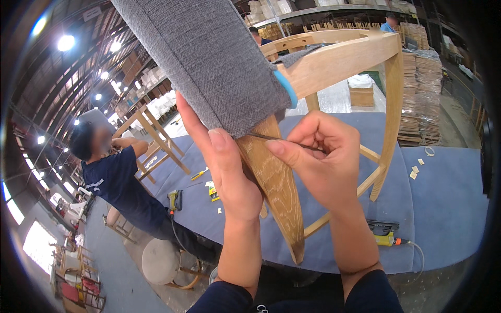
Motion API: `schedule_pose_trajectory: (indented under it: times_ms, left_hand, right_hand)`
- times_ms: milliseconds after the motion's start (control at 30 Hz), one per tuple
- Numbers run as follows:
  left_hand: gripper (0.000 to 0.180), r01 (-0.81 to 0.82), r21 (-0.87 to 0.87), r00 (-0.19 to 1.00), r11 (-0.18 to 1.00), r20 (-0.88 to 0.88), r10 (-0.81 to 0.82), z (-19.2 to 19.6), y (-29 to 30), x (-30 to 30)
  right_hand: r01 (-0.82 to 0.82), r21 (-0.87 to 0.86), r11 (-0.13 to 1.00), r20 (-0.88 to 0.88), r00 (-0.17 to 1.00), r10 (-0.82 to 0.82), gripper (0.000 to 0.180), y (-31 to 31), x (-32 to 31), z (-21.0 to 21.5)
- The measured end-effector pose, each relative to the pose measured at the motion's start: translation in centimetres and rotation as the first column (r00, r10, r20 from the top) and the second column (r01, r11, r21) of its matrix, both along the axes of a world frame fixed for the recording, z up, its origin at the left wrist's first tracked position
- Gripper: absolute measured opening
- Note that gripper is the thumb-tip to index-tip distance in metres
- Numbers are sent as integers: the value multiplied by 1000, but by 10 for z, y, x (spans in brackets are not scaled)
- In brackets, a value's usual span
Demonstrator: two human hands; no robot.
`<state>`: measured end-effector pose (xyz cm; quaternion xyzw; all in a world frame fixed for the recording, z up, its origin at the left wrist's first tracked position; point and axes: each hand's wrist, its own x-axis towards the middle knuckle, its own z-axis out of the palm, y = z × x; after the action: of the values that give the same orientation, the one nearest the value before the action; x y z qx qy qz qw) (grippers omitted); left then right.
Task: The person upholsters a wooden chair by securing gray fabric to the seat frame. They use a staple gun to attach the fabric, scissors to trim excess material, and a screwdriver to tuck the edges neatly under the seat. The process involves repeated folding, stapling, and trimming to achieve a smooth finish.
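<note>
A wooden chair [279, 193] with a padded dark grey fabric part [209, 62] stands tilted on the table in front of me. My left hand [224, 167] holds the chair where the fabric meets the wooden leg, its thumb on the fabric edge and its fingers along the left side. Pinched in my right hand [326, 151] is a thin dark rod-like tool [261, 136]; its tip meets the fabric edge at the leg. A light blue strip [285, 89] lines the fabric's edge beside the bare wood.
Blue-grey cloth covers the table [443, 208]. A staple gun [386, 233] with a hose lies right, another staple gun [175, 200] left, near a yellow-handled tool [199, 174]. A co-worker [122, 172] stands left by another chair frame [159, 138]. Stacked cardboard [420, 99] rises behind.
</note>
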<state>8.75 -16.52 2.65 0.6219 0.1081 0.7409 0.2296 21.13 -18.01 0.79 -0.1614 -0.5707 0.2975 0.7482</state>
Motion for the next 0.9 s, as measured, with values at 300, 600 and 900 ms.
schedule_pose_trajectory:
  times_ms: [300,600,900]
  left_hand:
    - [68,-48,14,999,999,-5,48,-6,5,-5]
    - [79,-116,69,989,991,-84,121,1,1,-5]
    - [80,-134,92,985,987,-93,142,2,1,-7]
  right_hand:
    - [-92,42,995,-210,973,99,42,10,-12,8]
    - [-75,-63,995,85,993,80,38,-2,16,-1]
    - [-221,48,974,19,975,220,38,20,8,2]
